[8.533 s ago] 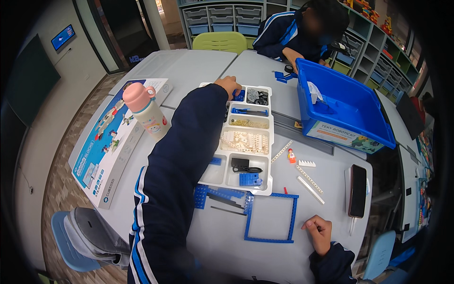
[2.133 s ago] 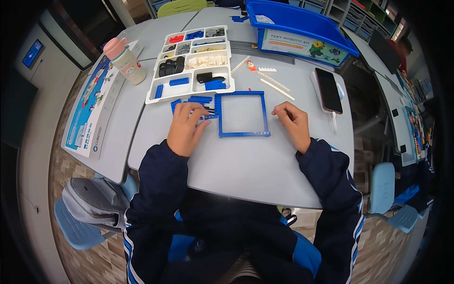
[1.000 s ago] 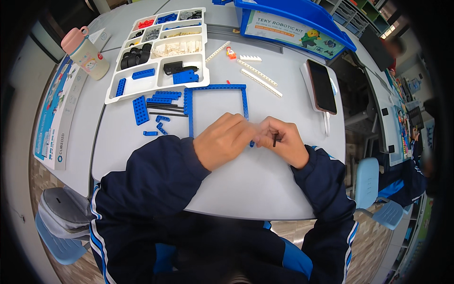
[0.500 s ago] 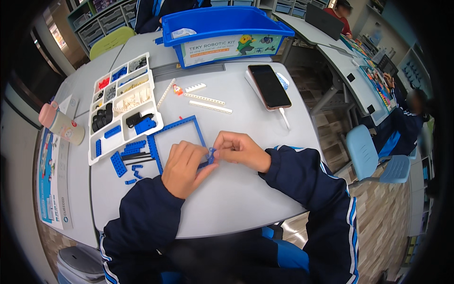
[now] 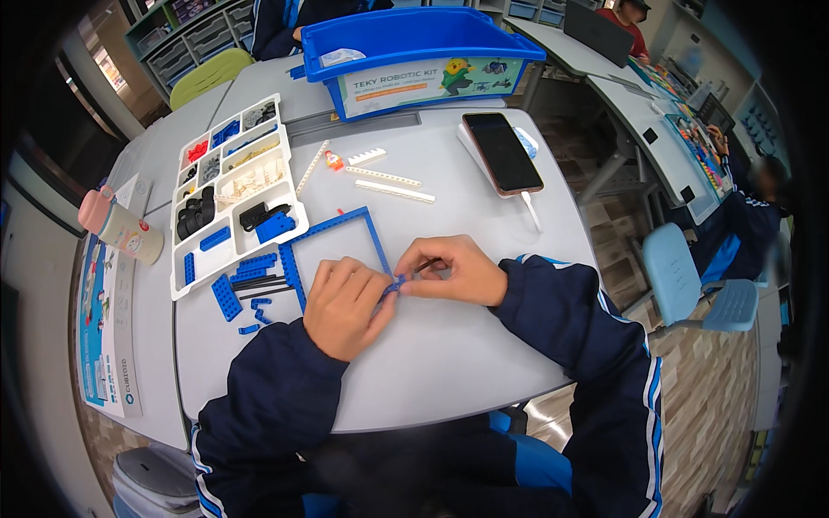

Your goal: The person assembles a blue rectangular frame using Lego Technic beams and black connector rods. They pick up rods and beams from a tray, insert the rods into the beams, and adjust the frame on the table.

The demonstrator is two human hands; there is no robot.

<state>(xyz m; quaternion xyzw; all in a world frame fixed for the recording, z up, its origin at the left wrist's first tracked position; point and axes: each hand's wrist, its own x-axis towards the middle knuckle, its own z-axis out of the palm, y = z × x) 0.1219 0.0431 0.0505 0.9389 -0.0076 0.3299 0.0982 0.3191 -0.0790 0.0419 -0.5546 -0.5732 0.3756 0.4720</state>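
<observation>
Both my hands meet over the near right corner of a square blue frame (image 5: 332, 223) of building beams lying on the table. My left hand (image 5: 345, 309) is closed, thumb and fingers pinching a small blue building piece (image 5: 395, 285). From the other side my right hand (image 5: 458, 272) pinches at the same piece with its fingertips. A short dark rod (image 5: 429, 264) shows among its curled fingers. How the pieces fit together is hidden by the fingers. Left of the frame lie several black axles (image 5: 259, 286), a blue plate (image 5: 226, 298) and small blue connectors (image 5: 259, 304).
A white sorting tray (image 5: 298, 214) with parts stands at left, near a pink-lidded bottle (image 5: 129, 231). White beams (image 5: 395, 191) and a small orange figure (image 5: 333, 161) lie beyond the frame. A phone (image 5: 503, 154) with a cable rests at right. A blue bin (image 5: 414, 47) stands behind.
The dark rod now shows in my right hand, where it was not visible before. My hands stay together at the frame's corner; the whole view has shifted slightly.
</observation>
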